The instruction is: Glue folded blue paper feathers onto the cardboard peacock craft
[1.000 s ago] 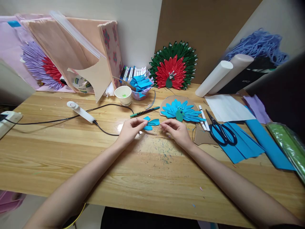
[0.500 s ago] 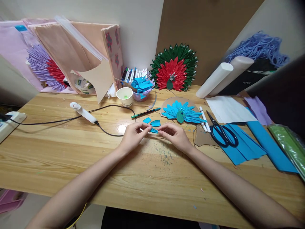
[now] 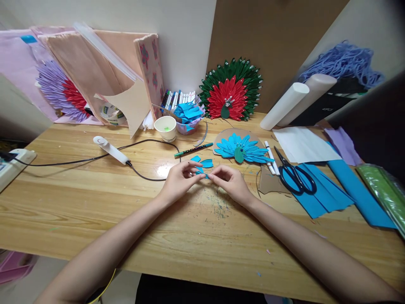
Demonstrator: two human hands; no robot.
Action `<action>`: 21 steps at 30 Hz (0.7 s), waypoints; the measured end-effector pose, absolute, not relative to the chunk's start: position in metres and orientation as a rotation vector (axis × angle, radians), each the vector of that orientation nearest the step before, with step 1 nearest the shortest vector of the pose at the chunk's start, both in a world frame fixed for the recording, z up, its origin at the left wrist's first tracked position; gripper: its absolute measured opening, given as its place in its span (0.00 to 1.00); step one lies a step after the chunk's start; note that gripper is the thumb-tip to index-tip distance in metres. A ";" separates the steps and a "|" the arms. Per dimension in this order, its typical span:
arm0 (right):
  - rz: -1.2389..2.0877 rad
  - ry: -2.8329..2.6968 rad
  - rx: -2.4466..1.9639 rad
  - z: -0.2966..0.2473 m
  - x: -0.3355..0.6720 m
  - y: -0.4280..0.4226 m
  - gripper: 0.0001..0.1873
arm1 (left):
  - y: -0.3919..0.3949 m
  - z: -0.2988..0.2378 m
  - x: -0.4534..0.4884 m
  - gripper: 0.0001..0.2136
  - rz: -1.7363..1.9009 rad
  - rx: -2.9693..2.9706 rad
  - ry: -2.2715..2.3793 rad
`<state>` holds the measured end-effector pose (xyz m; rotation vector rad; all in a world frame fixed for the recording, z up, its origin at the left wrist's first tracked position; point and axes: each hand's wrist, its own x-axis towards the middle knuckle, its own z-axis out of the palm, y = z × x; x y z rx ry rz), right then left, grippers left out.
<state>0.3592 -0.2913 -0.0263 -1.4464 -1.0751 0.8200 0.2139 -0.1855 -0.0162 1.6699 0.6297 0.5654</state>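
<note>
Between my left hand (image 3: 181, 177) and my right hand (image 3: 230, 181) is a small piece of blue crepe paper (image 3: 206, 175), pinched at its ends by thumbs and fingertips. Most of it is hidden by the fingers. Just beyond them another blue paper petal (image 3: 206, 163) lies on the table, with more blue pieces beside it, partly behind my left hand. Past my right hand lies a cardboard disc (image 3: 219, 138) bearing a blue paper peacock (image 3: 234, 147) with a green body.
Black scissors (image 3: 295, 177) rest on blue crepe paper (image 3: 325, 190) at right, near white markers (image 3: 271, 158). At left, a white glue gun (image 3: 110, 150) trails a black cord. A paper cup (image 3: 166, 128) and a green-and-red peacock (image 3: 232, 90) stand behind.
My fingertips have drawn closer together on the blue paper piece. My left thumb has shifted right, and less of the piece shows now.
</note>
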 end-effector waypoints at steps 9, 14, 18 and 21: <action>0.830 -1.024 -1.431 -0.028 0.361 -0.290 0.11 | -0.183 -0.020 0.215 0.11 0.587 1.643 0.651; 0.847 -0.919 -1.436 -0.030 0.362 -0.290 0.17 | -0.181 -0.021 0.214 0.11 0.599 1.634 0.673; 0.850 -0.873 -1.407 -0.029 0.363 -0.289 0.19 | -0.178 -0.016 0.213 0.12 0.624 1.588 0.687; 0.861 -0.853 -1.382 -0.028 0.362 -0.289 0.20 | -0.177 -0.011 0.213 0.14 0.632 1.512 0.700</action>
